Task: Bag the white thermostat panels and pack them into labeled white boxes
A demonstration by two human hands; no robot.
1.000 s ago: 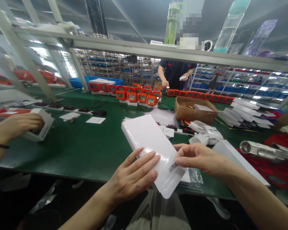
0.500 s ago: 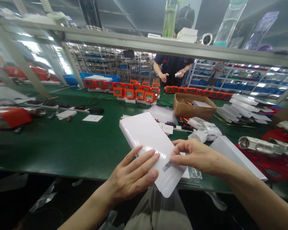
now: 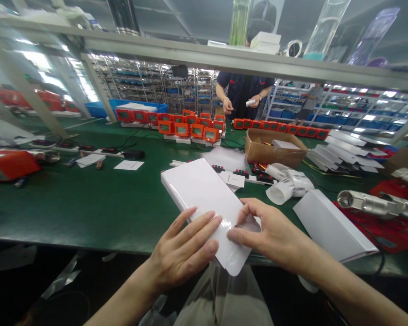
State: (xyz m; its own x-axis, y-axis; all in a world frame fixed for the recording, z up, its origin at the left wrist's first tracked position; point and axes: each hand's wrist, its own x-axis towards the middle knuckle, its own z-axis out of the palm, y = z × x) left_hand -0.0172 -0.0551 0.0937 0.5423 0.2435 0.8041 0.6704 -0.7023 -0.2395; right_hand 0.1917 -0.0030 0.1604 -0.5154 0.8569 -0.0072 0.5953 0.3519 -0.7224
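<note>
White box (image 3: 201, 186), left hand (image 3: 181, 253) on top

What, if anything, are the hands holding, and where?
White box, near end: left hand over its left edge, right hand at its right; grip underneath hidden.

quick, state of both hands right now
Left hand: open, fingers laid on the white box.
Right hand: fingers curled, thumb on the white box; whether it grips anything cannot be told.

We have a flat, glossy white rectangular cardboard box (image 3: 199, 185) slanting beneath our left fingers (image 3: 197, 225), right fingers (image 3: 245, 237) touching it.
</note>
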